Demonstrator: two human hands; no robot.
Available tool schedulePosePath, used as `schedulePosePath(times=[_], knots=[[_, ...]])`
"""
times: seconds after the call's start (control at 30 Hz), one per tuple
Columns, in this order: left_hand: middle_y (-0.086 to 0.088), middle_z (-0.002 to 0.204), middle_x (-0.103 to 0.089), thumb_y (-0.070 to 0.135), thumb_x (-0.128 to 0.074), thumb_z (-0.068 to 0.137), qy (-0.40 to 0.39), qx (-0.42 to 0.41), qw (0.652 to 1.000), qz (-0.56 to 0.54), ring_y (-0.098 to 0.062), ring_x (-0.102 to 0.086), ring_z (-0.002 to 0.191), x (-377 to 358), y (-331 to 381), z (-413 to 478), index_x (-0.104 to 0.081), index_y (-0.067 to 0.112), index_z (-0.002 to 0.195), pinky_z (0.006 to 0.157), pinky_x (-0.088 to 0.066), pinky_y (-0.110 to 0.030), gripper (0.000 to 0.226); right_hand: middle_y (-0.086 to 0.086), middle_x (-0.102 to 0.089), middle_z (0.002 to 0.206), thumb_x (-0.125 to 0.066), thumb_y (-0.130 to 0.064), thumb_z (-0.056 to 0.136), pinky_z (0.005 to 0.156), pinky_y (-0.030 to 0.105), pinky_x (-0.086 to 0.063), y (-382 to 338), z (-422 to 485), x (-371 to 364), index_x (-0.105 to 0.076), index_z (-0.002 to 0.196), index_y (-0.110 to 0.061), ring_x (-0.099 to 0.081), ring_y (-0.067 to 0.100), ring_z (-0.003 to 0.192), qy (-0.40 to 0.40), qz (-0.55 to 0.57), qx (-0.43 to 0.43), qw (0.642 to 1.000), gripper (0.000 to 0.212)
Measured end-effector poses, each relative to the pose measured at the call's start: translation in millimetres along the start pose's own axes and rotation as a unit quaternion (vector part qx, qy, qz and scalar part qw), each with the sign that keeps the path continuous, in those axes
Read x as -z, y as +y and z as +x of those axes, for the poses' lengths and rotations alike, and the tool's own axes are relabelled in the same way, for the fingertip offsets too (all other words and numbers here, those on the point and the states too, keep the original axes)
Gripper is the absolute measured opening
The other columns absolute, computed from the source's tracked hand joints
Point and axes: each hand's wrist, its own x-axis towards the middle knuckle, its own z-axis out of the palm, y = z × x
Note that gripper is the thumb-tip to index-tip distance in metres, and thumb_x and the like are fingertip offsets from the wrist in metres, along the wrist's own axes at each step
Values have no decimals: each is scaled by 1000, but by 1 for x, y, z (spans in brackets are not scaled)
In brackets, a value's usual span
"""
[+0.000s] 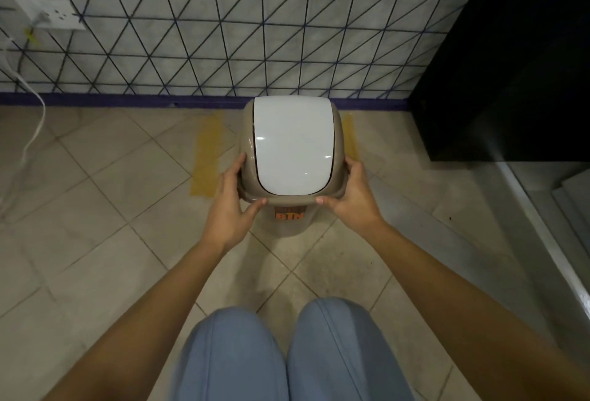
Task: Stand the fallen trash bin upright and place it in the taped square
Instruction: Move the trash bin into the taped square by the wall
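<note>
1. At far left, a white wall socket (51, 14) with a cable (32, 126) trailing down to the floor (95, 225); well apart from the work, so out of the way.
2. Left strip of yellowish tape (207, 155) on the tiles, marking one side of the taped square; lies just left of the bin and stays partly uncovered.
3. Left hand (234, 201) closed on the bin's left lower rim, thumb over the front lip, fingers wrapped round the side; likely placed there to steady and steer the bin from one flank.
4. Trash bin (292, 158) upright, white swing lid (293, 148) facing up, orange "BIN" label (290, 213) showing below the rim; sits between the two tape strips, close to the wall's purple skirting (127, 99). Whether the base rests on the floor or hangs just above it cannot be told, being hidden under the lid.
5. Right hand (349, 199) closed on the opposite rim, mirroring the other; a two-sided grip probably keeps the bin level and square to the tape.
6. Right tape strip (349, 135) just beside the bin, mostly hidden by it.
7. Dark cabinet (510, 65) at far right, clear of the bin.
8. Judged from this: standing up done, final seating inside the square still in hand.
</note>
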Motion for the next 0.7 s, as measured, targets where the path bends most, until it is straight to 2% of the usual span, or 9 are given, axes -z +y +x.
schedulePosePath(times=[0.1,0.17,0.23,0.33,0.4,0.6,0.7], knots=[[4,143,-34,20,-72,79,0,-2,1000,13,-9,-37,128,5,-1,9,-17,27,147,104,-36,-28,88,4,-34,144,-81,-13,66,107,28,-32,-9,8,-3,-20,141,-14,-34,17,132,5,-25,-1,1000,97],[-3,145,-36,20,-71,80,0,-4,1000,21,-13,-36,130,6,0,14,-17,24,147,105,-34,-28,87,5,-33,145,-81,-13,66,110,34,-31,-15,13,-3,-19,142,-12,-32,19,134,9,-53,0,999,98],[-6,145,-37,18,-71,80,-1,-6,1000,28,-10,-34,129,7,0,20,-18,22,147,104,-32,-25,86,7,-31,147,-81,-13,66,112,40,-30,-18,17,-2,-18,143,-11,-31,21,135,8,-70,3,998,100],[-9,140,-42,15,-71,80,19,-21,998,53,-4,-37,119,6,-3,34,-24,18,146,94,-29,-9,81,7,-31,147,-81,-12,65,111,43,-31,-18,29,-1,-18,143,-12,-31,22,135,11,-68,4,998,101],[-11,134,-47,11,-71,80,44,-42,995,77,-9,-43,114,5,-6,46,-29,13,143,88,-29,-3,76,6,-32,147,-81,-11,65,111,43,-31,-18,41,-5,-19,143,-14,-31,21,135,22,-64,6,998,100],[-12,133,-48,10,-71,80,46,-52,993,94,-7,-41,115,4,-15,91,-32,12,142,97,-36,-21,74,5,-32,147,-80,-8,66,112,43,-30,-20,85,-5,-20,144,-15,-31,20,136,39,-55,25,997,98],[-9,131,-49,12,-70,81,58,-46,993,96,-2,-39,111,0,-19,108,-33,13,142,95,-36,-21,71,4,-34,146,-81,-8,65,112,42,-31,-20,106,-3,-22,144,-16,-33,19,135,33,-46,27,998,98]])
